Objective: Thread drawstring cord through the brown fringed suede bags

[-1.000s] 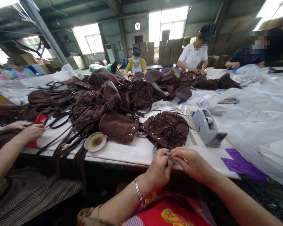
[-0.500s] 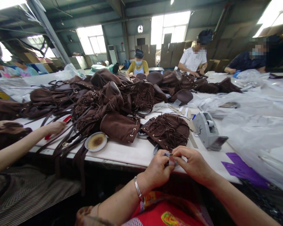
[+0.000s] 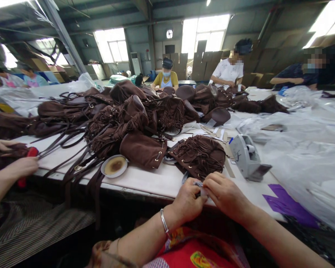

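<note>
While the left hand (image 3: 188,201) is closed around a small grey piece (image 3: 203,192), the right hand (image 3: 226,194) pinches it from the other side, fingertips almost meeting. Piece sits at the front edge of the desk (image 3: 156,183), mostly covered by fingers; can't tell if it's joined to anything. Fringed bag (image 3: 203,152) lies just beyond the hands, plain bag (image 3: 142,149) to its left, dish (image 3: 114,176) left of that, near the edge. Tape dispenser (image 3: 244,154) stands right of the fringed bag, purple scrap (image 3: 287,204) nearer on the right. Bag pile (image 3: 128,108) behind. Far left, a co-worker's hand (image 3: 25,166) holds a red tool (image 3: 32,152).
</note>
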The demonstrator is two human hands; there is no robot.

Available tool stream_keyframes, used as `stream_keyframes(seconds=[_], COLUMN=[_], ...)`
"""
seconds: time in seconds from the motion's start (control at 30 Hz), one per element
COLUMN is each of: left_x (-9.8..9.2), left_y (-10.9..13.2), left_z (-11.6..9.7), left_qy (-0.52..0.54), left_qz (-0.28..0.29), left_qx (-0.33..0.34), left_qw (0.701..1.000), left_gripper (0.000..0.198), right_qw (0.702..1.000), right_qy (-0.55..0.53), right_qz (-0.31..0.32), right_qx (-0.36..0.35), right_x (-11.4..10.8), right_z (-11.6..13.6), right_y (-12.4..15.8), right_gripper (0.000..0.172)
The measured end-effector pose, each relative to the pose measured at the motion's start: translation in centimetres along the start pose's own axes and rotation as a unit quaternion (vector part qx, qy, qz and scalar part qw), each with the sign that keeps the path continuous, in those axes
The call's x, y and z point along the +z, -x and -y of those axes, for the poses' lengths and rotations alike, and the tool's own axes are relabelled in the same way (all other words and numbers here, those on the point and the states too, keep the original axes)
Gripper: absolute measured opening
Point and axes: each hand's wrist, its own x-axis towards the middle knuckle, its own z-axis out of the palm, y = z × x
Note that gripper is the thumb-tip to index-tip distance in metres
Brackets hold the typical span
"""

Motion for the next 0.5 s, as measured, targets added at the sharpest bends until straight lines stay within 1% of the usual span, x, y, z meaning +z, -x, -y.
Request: stream_keyframes(seconds=[0.1,0.2,0.27,0.4,0.43,0.5], left_x=[-0.1,-0.2,-0.2,-0.1,-0.1,-0.2], left_y=[-0.1,-0.2,-0.2,-0.1,-0.1,0.0], left_z=[0.0,0.0,0.1,0.2,0.2,0.2], left_qy=[-0.002,0.001,0.001,0.0,-0.001,-0.003], left_qz=[0.01,0.012,0.014,0.023,0.025,0.028], left_qx=[-0.018,-0.022,-0.018,-0.002,0.001,0.008], left_qw=[1.0,1.0,1.0,1.0,1.0,1.0], left_gripper=[0.011,0.013,0.012,0.007,0.007,0.008], right_qw=[0.996,0.995,0.997,0.997,0.996,0.994], right_qy=[0.052,0.06,0.032,-0.041,-0.047,-0.044], right_qz=[-0.012,0.005,0.029,0.073,0.079,0.083], right_qx=[-0.068,-0.077,-0.061,0.002,0.02,0.051], right_x=[0.5,0.6,0.4,0.1,0.0,-0.2], right_z=[0.3,0.3,0.2,-0.6,-0.7,-0.9], right_y=[0.8,1.5,1.6,1.0,0.8,0.3], right_gripper=[0.026,0.019,0.02,0.026,0.024,0.015])
